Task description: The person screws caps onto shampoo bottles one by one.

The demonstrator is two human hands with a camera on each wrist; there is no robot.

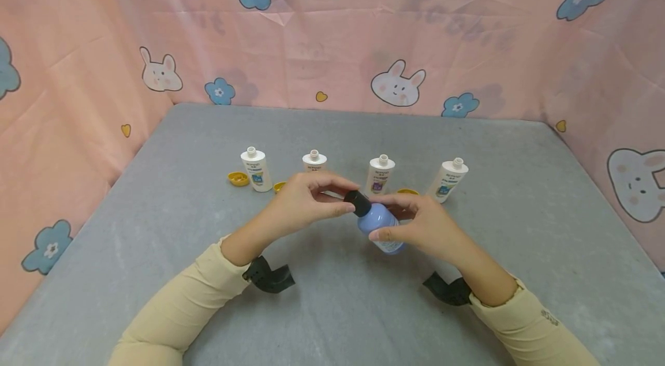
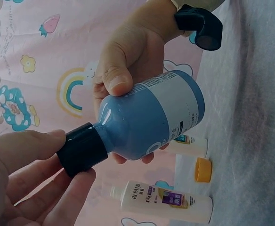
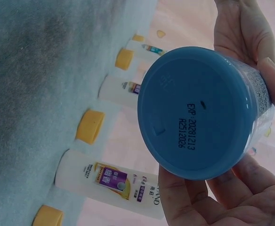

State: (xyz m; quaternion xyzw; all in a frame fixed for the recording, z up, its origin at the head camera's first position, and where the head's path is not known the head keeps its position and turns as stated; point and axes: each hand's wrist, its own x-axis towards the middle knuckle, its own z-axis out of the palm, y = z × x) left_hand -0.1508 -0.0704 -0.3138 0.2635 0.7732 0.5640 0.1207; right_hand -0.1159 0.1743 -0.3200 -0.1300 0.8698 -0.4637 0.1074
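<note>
A blue bottle (image 1: 375, 219) with a white label and a black cap (image 1: 357, 203) is held tilted above the grey table, its cap pointing up and left in the head view. My left hand (image 1: 303, 198) pinches the black cap between thumb and fingers. Around the bottle's body, my right hand (image 1: 428, 227) has its thumb on the near side and fingers behind. In the right wrist view the blue base (image 3: 194, 113) faces the camera, with a printed date. The cap sits on the bottle's neck.
Behind the hands, several uncapped white bottles stand in a row, from the leftmost bottle (image 1: 257, 171) to the rightmost bottle (image 1: 448, 180). Yellow caps lie by them, one cap (image 1: 238, 179) at the far left. A pink patterned cloth (image 1: 322, 37) surrounds the grey table (image 1: 332, 308).
</note>
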